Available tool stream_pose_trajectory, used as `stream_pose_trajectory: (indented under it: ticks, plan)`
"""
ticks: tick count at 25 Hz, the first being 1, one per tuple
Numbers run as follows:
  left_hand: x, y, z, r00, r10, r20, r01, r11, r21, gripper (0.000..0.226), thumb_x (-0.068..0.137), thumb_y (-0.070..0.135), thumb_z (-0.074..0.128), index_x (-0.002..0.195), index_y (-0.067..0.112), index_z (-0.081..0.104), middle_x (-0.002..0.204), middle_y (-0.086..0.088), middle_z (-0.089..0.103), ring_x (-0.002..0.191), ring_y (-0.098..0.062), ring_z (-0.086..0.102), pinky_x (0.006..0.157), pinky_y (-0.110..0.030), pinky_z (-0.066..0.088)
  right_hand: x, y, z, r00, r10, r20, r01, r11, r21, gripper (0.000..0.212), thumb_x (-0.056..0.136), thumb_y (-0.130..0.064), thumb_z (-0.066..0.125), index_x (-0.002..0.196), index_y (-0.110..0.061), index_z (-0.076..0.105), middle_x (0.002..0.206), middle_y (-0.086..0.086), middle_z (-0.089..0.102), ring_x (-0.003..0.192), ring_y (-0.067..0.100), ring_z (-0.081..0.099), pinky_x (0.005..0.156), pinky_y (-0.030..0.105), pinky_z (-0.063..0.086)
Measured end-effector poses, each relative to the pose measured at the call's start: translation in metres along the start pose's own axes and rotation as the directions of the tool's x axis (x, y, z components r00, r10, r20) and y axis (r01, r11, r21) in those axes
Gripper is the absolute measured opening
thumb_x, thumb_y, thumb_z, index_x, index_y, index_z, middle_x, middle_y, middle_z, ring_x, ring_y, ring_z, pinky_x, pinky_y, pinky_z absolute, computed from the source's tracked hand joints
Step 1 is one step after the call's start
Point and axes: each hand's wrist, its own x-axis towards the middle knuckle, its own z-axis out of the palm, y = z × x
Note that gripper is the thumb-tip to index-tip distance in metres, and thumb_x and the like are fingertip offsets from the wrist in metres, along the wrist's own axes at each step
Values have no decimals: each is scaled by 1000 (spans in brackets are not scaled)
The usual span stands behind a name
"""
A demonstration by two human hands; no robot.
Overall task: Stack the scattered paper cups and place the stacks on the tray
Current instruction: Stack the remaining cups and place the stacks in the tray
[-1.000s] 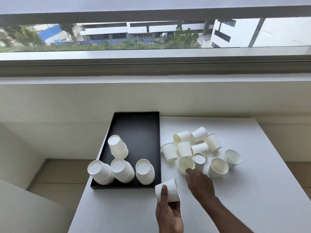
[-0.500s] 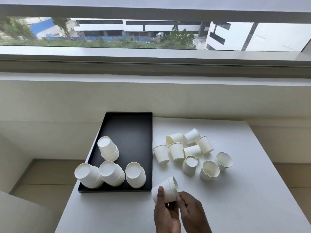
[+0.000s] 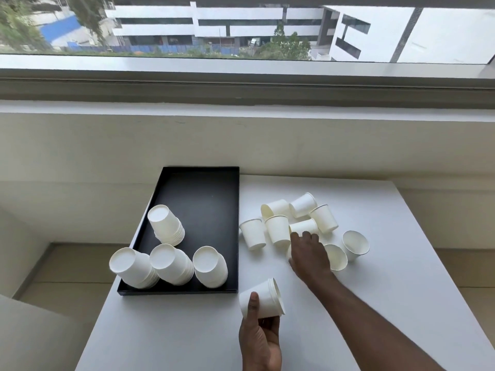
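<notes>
A white table [image 3: 401, 277] stands below a wide window [image 3: 241, 28], seen from above by the person working at it. On the table's left part lies one black rectangular tray [image 3: 198, 188].

The tray holds four stacks of white paper cups, all turned bottom up and leaning. One, the far stack [image 3: 166, 227], stands alone by the tray's left wall. The other three line up along the near edge: the left stack [image 3: 134, 267], the middle stack [image 3: 172, 263] and the right stack [image 3: 210, 266].

To the right of the tray, nine loose cups [image 3: 324, 218] sit in a tight cluster on the table. Several touch, some lie on their sides, and two at the right show their open mouths to the camera.

The right hand [image 3: 308, 253] reaches into this cluster, palm down. Its fingers curve over one cup [image 3: 289, 251], which is almost wholly hidden. It cannot be told whether they grip it.

The left hand [image 3: 261, 341] is in front of the tray's near right corner. It grips a small held stack [image 3: 261, 298] of nested cups, tipped on its side with the rims pointing right and the thumb lying across the top. The number of cups in it cannot be counted exactly.
</notes>
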Motion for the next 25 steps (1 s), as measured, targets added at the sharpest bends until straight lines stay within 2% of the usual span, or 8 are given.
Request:
stream_pose_trajectory:
  ticks: [4,5,7,9,16,19,22,25]
  plan:
    - [-3,3,3,1000,-16,2,16,1000,-10,25,86,18,65,106,4,62,96,-13,72,92,-29,66,66,-32,60,-17,-2,-19,990,135,50,-142,970,198,40,78,-22,64,116,-15,50,107,15,54,97,35,54,74,35,47]
    - [-2,4,4,1000,-19,7,19,1000,-6,26,86,19,65,107,4,62,97,-13,72,92,-29,66,69,-33,60,-27,-1,-29,968,232,95,-251,873,418,45,81,-29,62,122,-19,47,111,14,53,99,34,53,75,34,44]
    - [-1,6,9,999,-32,17,32,999,6,29,86,21,65,110,4,62,104,-15,70,93,-29,65,83,-38,55,-56,-7,-47,908,382,171,-350,469,811,50,80,-44,60,125,-24,49,104,7,58,94,30,58,77,36,46]
    - [-2,4,13,998,-48,44,47,999,27,37,85,23,65,114,0,61,112,-20,68,101,-33,64,97,-44,48,-92,-22,-53,890,429,155,-297,286,911,47,83,-49,58,122,-23,53,91,1,63,87,25,62,79,38,49]
    - [-7,5,21,989,-52,140,40,995,87,56,83,34,66,124,-3,59,122,-29,62,125,-46,51,111,-53,36,-119,-32,-52,917,246,314,-365,200,909,31,83,-36,69,107,-23,56,105,-10,67,88,-2,63,69,16,45]
    - [-9,10,24,986,-18,169,13,999,30,58,80,32,65,125,-3,56,123,-26,64,121,-36,58,101,-41,49,-109,-22,-62,950,159,267,-302,274,913,67,78,-26,76,129,-24,33,109,-4,67,89,1,66,71,18,48]
    - [-11,13,28,978,-7,209,11,1000,-19,55,83,32,64,125,-3,56,123,-26,64,120,-35,58,101,-40,50,-101,-16,-68,976,47,212,-214,393,894,98,81,-28,73,143,-48,0,103,-13,68,86,-4,65,68,11,48]
    - [-7,12,30,980,-17,199,21,1000,-15,59,80,34,65,127,-3,55,121,-26,65,116,-35,60,101,-41,49,-99,-19,-69,985,-20,169,-148,388,910,57,86,-59,53,133,-61,20,122,-13,60,109,-4,57,87,9,43]
